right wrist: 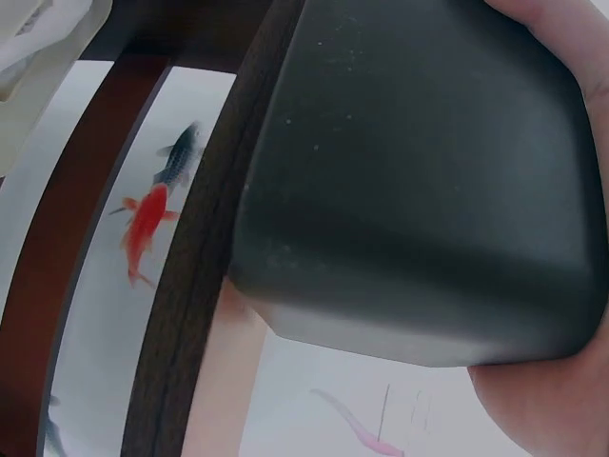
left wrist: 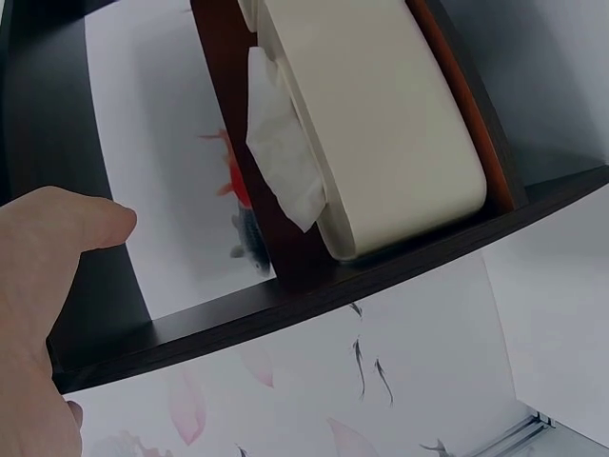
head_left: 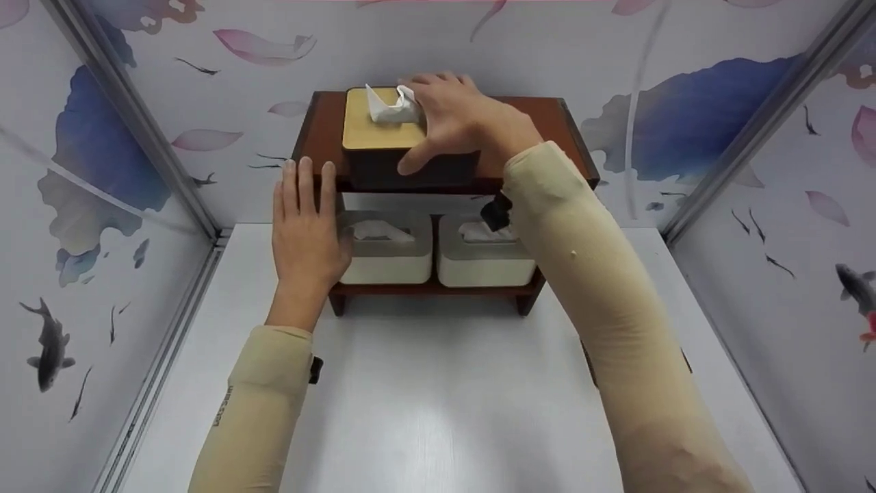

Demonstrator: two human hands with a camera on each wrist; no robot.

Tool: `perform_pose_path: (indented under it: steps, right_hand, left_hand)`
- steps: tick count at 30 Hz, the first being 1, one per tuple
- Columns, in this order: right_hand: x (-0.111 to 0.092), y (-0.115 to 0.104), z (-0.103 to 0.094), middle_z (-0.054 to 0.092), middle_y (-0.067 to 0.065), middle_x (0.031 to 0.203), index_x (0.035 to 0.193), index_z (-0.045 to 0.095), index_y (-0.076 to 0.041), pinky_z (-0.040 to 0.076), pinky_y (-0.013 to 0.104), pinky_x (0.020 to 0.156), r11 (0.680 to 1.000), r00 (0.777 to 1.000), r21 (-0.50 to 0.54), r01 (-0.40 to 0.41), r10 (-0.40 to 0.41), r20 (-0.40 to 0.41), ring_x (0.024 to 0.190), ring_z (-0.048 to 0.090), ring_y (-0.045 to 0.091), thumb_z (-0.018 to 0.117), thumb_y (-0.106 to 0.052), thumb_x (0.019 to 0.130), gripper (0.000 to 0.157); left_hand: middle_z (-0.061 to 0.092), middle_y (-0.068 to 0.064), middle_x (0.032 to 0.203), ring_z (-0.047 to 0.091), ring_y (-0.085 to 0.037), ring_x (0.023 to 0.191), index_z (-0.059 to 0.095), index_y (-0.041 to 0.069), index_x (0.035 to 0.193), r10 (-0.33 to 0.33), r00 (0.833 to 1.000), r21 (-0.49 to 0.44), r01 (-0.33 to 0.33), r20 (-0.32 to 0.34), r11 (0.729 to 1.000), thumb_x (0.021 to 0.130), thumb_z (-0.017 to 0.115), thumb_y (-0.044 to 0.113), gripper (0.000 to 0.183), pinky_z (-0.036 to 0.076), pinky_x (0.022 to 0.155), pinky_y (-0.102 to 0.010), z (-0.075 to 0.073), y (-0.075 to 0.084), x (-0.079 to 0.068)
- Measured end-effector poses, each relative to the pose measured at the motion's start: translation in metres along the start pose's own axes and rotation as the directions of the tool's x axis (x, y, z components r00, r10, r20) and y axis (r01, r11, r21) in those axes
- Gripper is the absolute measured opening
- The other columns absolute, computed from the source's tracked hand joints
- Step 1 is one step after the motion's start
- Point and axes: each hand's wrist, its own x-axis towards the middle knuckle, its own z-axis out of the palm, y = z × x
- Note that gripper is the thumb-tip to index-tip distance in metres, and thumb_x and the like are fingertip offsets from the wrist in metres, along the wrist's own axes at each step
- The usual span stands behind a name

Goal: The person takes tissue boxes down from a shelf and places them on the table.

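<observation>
I have printed walls (head_left: 438, 51) at the back and both sides of my head view, patterned with blue washes, pink petals and dark fish. Below them spreads a white table (head_left: 424, 397), and toward its far side stands a red-brown shelf (head_left: 547, 127) with dark edges and an open lower tier. The person's forearms reach in from the near side in a left sleeve (head_left: 267, 383) and a right sleeve (head_left: 609, 294), both beige. On top of the shelf, left of its middle and close to the front edge, I see the black tissue box (head_left: 383, 161) with its yellow lid (head_left: 378, 137); whether its base rests fully on the wood, I can't tell. On the lower tier two boxes sit side by side, a left lower box (head_left: 387, 270) and a right lower box (head_left: 486, 272), grey above and off-white below, a narrow gap between them. The right hand (head_left: 455, 116) grips the black tissue box from its right end, thumb over the front face. The left hand (head_left: 304, 236) lies spread at the shelf's front left corner, fingers straight and slightly apart; how firmly it touches, I can't tell. A white tissue (head_left: 393, 109) stands up from the yellow lid beside the right hand, and another paper sheet (left wrist: 284, 143) droops from the left lower box.
</observation>
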Motion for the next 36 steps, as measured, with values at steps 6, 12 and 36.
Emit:
perform_pose_path:
  steps: [6, 12, 36]
  right_hand:
    - [-0.016, 0.0, -0.002, 0.018, 0.004, 0.163, 0.158, 0.011, -0.02, 0.009, 0.048, 0.124, 1.0, 1.0, -0.017, 0.023, -0.023, -0.007, 0.151, 0.015, 0.029, 0.073, -0.066, 0.067, 0.119]
    - [-0.03, -0.001, 0.0, 0.02, 0.004, 0.162, 0.158, 0.013, -0.02, 0.011, 0.049, 0.123, 0.998, 0.998, -0.03, 0.052, -0.053, -0.029, 0.149, 0.018, 0.029, 0.074, -0.067, 0.066, 0.12]
    - [-0.088, 0.01, 0.02, 0.027, 0.006, 0.159, 0.158, 0.015, -0.016, 0.016, 0.05, 0.12, 0.99, 0.984, -0.047, 0.134, -0.138, -0.11, 0.144, 0.024, 0.029, 0.076, -0.069, 0.061, 0.127]
  left_hand:
    - [0.002, -0.016, 0.163, 0.001, -0.035, 0.152, 0.001, 0.017, 0.158, 0.002, 1.0, -0.026, -0.002, 0.002, 1.0, 0.088, 0.068, 0.031, 0.098, 0.006, 0.125, -0.048, 0.0, 0.0, 0.001]
    - [0.001, -0.015, 0.163, 0.001, -0.035, 0.152, -0.001, 0.018, 0.157, 0.0, 1.0, -0.008, 0.0, 0.015, 1.0, 0.091, 0.065, 0.033, 0.095, 0.007, 0.125, -0.049, -0.001, -0.001, 0.001]
    - [0.005, -0.016, 0.163, 0.002, -0.036, 0.152, 0.002, 0.016, 0.157, 0.015, 1.0, -0.013, -0.015, -0.024, 1.0, 0.087, 0.07, 0.034, 0.098, 0.01, 0.124, -0.05, 0.0, 0.0, 0.0]
